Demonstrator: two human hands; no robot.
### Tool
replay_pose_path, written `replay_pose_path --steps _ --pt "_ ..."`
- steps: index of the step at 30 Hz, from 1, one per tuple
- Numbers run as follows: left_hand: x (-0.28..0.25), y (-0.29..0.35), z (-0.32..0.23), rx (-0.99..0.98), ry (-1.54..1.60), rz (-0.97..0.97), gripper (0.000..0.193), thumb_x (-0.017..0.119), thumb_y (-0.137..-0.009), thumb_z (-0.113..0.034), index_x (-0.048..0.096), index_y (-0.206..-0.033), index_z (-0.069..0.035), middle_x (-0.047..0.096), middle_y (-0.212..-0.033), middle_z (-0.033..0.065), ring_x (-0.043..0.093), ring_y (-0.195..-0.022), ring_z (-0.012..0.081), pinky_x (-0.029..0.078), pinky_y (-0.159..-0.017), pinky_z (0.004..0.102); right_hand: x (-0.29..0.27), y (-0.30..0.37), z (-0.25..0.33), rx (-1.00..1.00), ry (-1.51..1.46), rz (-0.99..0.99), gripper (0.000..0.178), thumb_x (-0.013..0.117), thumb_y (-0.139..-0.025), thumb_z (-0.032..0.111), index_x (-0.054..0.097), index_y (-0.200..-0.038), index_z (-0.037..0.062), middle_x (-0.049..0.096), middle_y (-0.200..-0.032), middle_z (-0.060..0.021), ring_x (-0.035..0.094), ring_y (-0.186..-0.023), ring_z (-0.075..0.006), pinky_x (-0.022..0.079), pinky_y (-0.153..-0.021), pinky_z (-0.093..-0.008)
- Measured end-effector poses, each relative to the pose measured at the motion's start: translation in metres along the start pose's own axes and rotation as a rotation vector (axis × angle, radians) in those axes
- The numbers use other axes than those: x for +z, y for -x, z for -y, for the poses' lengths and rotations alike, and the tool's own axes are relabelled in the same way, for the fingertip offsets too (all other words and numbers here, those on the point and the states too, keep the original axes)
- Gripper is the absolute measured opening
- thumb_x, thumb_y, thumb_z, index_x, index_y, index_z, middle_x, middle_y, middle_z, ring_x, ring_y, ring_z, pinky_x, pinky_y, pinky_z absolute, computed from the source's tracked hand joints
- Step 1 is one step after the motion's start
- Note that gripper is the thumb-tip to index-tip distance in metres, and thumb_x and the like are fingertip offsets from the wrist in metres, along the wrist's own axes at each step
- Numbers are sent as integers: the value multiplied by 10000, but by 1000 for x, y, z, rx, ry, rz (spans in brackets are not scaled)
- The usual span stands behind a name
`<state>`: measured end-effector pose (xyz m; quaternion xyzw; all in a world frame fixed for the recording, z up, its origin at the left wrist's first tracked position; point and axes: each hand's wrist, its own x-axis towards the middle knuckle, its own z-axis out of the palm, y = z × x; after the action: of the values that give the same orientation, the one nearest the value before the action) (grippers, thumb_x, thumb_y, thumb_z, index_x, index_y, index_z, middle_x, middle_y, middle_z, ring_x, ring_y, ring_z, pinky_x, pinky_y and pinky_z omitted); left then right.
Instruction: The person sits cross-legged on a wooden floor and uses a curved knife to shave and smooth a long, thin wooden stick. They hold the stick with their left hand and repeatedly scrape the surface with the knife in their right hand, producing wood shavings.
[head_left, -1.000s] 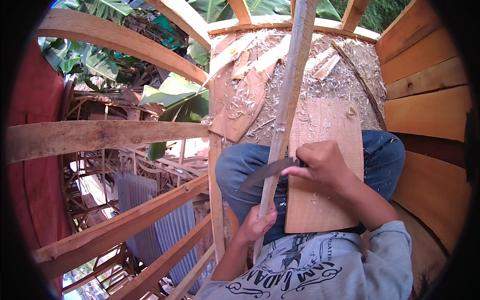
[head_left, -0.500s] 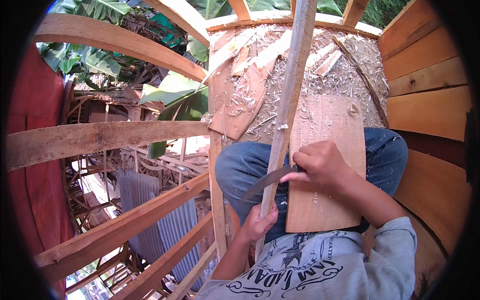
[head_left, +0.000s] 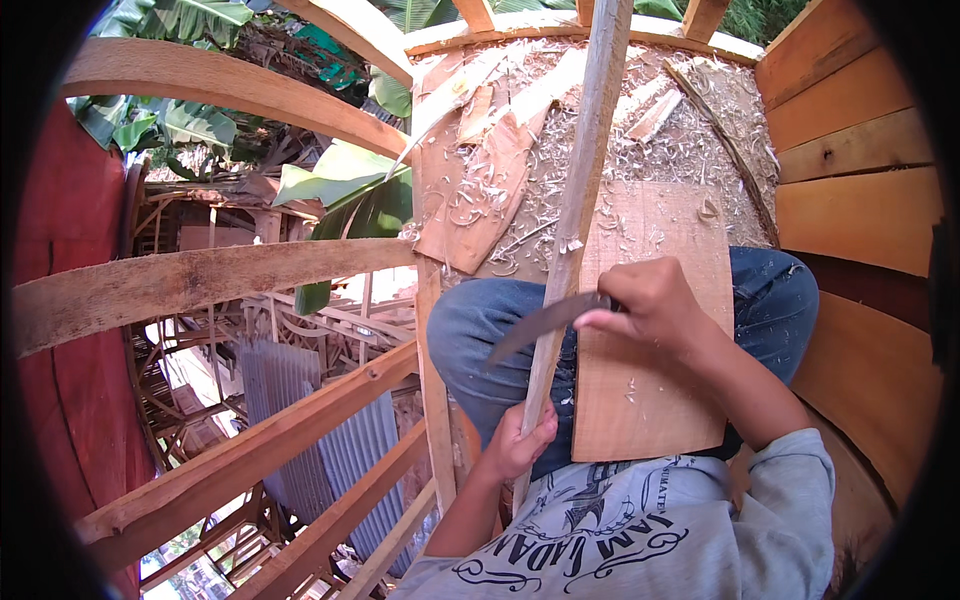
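My right hand is closed round the handle of a knife with a curved, dark blade. The blade lies across a long, narrow wooden strip, its tip pointing left past the strip. Low on that strip, my left hand grips it near its bottom end. The strip slants up and away from me to the far edge. Across my lap lies a flat wooden board, beneath my right hand and beside the strip, with a few shavings on it.
Wood shavings cover the floor ahead, with loose plank pieces and a dark thin stick among them. Wooden rails stand at my left, with corrugated sheets below beyond them. A plank wall rises on my right.
My right hand and the knife have moved slightly up along the strip, away from me. My left hand keeps its grip in nearly the same place.
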<state>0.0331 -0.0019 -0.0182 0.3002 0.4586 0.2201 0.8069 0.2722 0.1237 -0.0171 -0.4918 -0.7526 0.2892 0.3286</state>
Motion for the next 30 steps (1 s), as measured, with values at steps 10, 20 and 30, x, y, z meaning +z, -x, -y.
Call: replay_pose_path --steps 10,20,30 --pt "1 -3 5 24 10 10 224 541 -911 -216 391 -822 -76 422 -648 -18 367 -480 26 274 -408 185 0 -8 -10 233 -78 -171 464 728 -727 424 525 -602 26 456 -484 -136 499 -416 -276 388 -412 -326" --pt "-1 -2 4 45 2 18 241 547 -907 -239 388 -833 -74 416 -655 -17 360 -480 30 277 -409 186 13 11 14 -132 -8 -36 438 698 -785 359 517 -579 17 458 -492 -136 480 -398 -226 377 -414 -319" --pt "-3 0 6 55 32 30 255 546 -900 -256 383 -839 -71 406 -637 -5 355 -479 47 285 -416 195 4 -3 0 131 -147 -34 491 709 -749 421 474 -531 49 475 -475 -99 514 -404 -227 409 -413 -317"
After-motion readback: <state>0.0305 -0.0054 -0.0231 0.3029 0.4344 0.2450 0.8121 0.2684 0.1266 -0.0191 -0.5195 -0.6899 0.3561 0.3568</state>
